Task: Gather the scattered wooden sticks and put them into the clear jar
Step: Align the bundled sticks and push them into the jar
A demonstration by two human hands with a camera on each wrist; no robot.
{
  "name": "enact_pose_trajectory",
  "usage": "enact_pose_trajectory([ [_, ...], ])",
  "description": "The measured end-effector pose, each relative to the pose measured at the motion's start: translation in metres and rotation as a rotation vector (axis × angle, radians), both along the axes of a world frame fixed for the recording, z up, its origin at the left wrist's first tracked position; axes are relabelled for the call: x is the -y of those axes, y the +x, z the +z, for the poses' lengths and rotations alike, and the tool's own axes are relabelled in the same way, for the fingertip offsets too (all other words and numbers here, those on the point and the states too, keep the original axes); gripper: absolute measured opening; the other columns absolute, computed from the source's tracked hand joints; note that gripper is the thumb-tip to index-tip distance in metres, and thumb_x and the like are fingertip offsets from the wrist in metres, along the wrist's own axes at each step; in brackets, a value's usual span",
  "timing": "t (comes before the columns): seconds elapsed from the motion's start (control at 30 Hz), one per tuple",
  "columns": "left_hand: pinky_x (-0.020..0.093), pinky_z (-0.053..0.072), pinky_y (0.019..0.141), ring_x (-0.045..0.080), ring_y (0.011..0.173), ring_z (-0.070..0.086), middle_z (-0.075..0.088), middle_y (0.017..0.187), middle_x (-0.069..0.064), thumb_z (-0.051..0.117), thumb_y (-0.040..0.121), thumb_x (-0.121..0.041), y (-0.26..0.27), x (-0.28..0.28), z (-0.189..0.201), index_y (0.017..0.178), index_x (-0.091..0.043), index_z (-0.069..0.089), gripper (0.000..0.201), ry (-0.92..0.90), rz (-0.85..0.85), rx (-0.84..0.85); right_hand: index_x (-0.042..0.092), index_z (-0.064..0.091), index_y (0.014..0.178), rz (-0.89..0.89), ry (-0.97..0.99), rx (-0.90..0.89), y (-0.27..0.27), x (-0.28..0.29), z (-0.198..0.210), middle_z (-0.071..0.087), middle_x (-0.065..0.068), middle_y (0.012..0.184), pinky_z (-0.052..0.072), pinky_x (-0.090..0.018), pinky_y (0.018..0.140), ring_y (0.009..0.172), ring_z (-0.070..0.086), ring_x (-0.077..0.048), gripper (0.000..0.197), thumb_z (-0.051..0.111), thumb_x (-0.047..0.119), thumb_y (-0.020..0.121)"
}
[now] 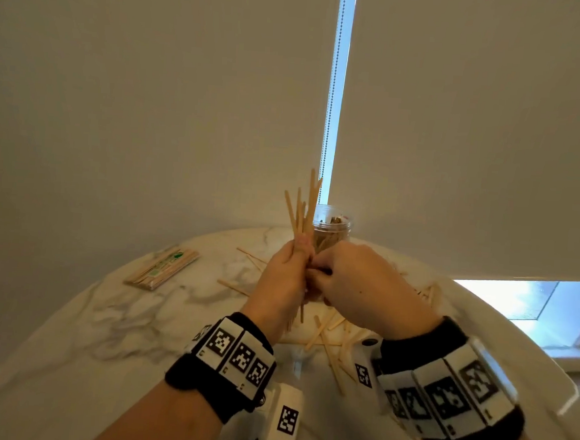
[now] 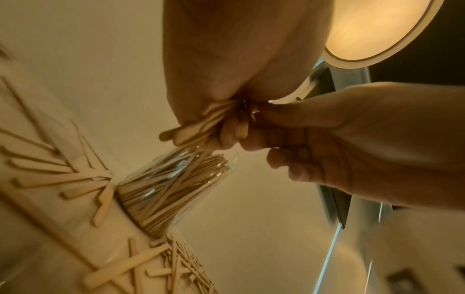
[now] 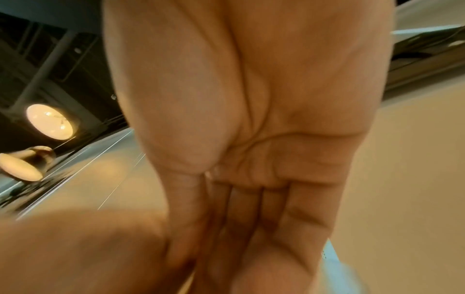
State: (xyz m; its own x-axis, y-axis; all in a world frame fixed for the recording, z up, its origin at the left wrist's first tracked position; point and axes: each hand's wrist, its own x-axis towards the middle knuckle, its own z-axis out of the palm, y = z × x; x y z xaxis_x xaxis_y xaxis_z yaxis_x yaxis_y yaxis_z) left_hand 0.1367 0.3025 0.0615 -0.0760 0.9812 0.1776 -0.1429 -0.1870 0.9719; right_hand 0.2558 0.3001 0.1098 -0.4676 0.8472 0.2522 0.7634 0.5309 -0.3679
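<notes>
My left hand [image 1: 286, 274] grips a bundle of wooden sticks [image 1: 303, 208] upright above the table, just in front of the clear jar [image 1: 334, 228]. In the left wrist view the bundle's lower ends [image 2: 191, 129] stick out under the left palm [image 2: 239, 59]. My right hand [image 1: 352, 286] meets the bundle from the right, and its thumb and fingers [image 2: 271, 139] pinch one stick [image 2: 242, 127] at the bundle's edge. The jar [image 2: 171, 185] stands packed with sticks. The right wrist view shows only the right palm [image 3: 251, 119], blurred.
Loose sticks [image 1: 328, 339] lie on the marble table [image 1: 104, 310] under and around my hands, with more sticks [image 1: 239, 286] to the left and beside the jar [image 2: 62, 179]. A wrapped packet of sticks [image 1: 161, 269] lies at the left. A blind hangs behind the table.
</notes>
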Motion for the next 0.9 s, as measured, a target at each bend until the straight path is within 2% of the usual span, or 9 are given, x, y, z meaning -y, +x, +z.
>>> enact_pose_trajectory([
  [0.07, 0.023, 0.047, 0.053, 0.013, 0.056, 0.054, 0.057, 0.068, 0.005, 0.033, 0.106, -0.043, -0.006, -0.005, -0.003, 0.098, -0.002, 0.054, 0.048, 0.009, 0.007, -0.023, 0.027, 0.078, 0.083, 0.023, -0.094, -0.043, 0.011, 0.001, 0.009, 0.072, 0.008, 0.07, 0.057, -0.029, 0.066, 0.066, 0.068, -0.008, 0.027, 0.059, 0.041, 0.096],
  [0.17, 0.024, 0.047, 0.059, 0.011, 0.061, 0.052, 0.054, 0.067, -0.005, 0.035, 0.106, -0.041, -0.003, -0.005, -0.004, 0.111, -0.006, 0.059, 0.043, 0.037, -0.09, -0.069, 0.022, 0.073, 0.087, -0.118, -0.015, -0.303, 0.031, -0.004, 0.021, 0.074, 0.001, 0.081, 0.06, -0.043, 0.075, 0.077, 0.071, -0.02, 0.035, 0.055, 0.051, 0.097],
  [0.27, 0.029, 0.044, 0.06, 0.015, 0.063, 0.048, 0.051, 0.074, 0.0, 0.043, 0.103, -0.044, 0.008, -0.001, -0.005, 0.116, -0.011, 0.059, 0.039, 0.039, -0.218, -0.165, 0.026, 0.052, 0.135, -0.228, 0.029, -0.581, 0.046, -0.009, 0.026, 0.06, 0.013, 0.118, 0.051, -0.033, 0.084, 0.104, 0.061, -0.01, 0.056, 0.047, 0.065, 0.094],
  [0.33, 0.027, 0.041, 0.052, 0.01, 0.055, 0.041, 0.048, 0.071, -0.003, 0.047, 0.101, -0.046, 0.013, 0.0, -0.006, 0.103, -0.017, 0.058, 0.031, 0.062, -0.291, -0.276, 0.029, 0.04, 0.145, -0.193, 0.0, -0.718, 0.048, -0.014, 0.024, 0.055, 0.015, 0.127, 0.05, -0.037, 0.094, 0.113, 0.058, -0.011, 0.055, 0.044, 0.059, 0.099],
  [0.4, 0.025, 0.034, 0.046, 0.008, 0.048, 0.035, 0.046, 0.063, -0.009, 0.049, 0.1, -0.046, 0.017, 0.002, -0.005, 0.094, -0.02, 0.052, 0.026, 0.062, -0.354, -0.33, 0.023, 0.053, 0.131, -0.118, -0.017, -0.773, 0.048, -0.018, 0.021, 0.069, 0.009, 0.113, 0.054, -0.045, 0.096, 0.103, 0.068, -0.014, 0.032, 0.042, 0.04, 0.106],
  [0.5, 0.026, 0.032, 0.046, 0.007, 0.047, 0.035, 0.044, 0.059, -0.012, 0.047, 0.101, -0.044, 0.019, 0.003, -0.003, 0.094, -0.018, 0.05, 0.027, 0.06, -0.381, -0.362, 0.015, 0.064, 0.105, -0.073, -0.072, -0.75, 0.046, -0.017, 0.023, 0.077, -0.003, 0.087, 0.06, -0.046, 0.085, 0.082, 0.075, -0.018, 0.025, 0.039, 0.018, 0.107],
  [0.6, 0.026, 0.033, 0.045, 0.007, 0.047, 0.035, 0.044, 0.062, -0.01, 0.047, 0.102, -0.042, 0.015, 0.003, -0.002, 0.096, -0.018, 0.052, 0.025, 0.092, -0.368, -0.409, 0.014, 0.066, 0.098, -0.052, -0.084, -0.72, 0.049, -0.016, 0.023, 0.077, -0.001, 0.084, 0.061, -0.042, 0.084, 0.08, 0.075, -0.017, 0.028, 0.04, 0.017, 0.106],
  [0.77, 0.022, 0.038, 0.048, 0.0, 0.044, 0.041, 0.051, 0.068, -0.005, 0.049, 0.1, -0.047, 0.009, -0.002, -0.002, 0.085, -0.028, 0.052, 0.024, 0.181, -0.214, -0.783, 0.02, 0.073, 0.086, -0.124, -0.109, -0.377, 0.05, -0.018, 0.016, 0.074, -0.004, 0.083, 0.058, -0.05, 0.082, 0.082, 0.071, -0.026, 0.038, 0.043, 0.035, 0.104],
  [0.9, 0.026, 0.044, 0.062, 0.006, 0.066, 0.054, 0.059, 0.075, -0.011, 0.065, 0.089, -0.05, 0.002, -0.005, -0.003, 0.092, -0.022, 0.06, 0.028, 0.191, -0.171, -0.977, 0.018, 0.068, 0.084, -0.118, 0.066, -0.172, 0.049, -0.014, 0.014, 0.065, 0.0, 0.075, 0.047, -0.031, 0.061, 0.067, 0.06, -0.014, 0.044, 0.045, 0.051, 0.101],
])
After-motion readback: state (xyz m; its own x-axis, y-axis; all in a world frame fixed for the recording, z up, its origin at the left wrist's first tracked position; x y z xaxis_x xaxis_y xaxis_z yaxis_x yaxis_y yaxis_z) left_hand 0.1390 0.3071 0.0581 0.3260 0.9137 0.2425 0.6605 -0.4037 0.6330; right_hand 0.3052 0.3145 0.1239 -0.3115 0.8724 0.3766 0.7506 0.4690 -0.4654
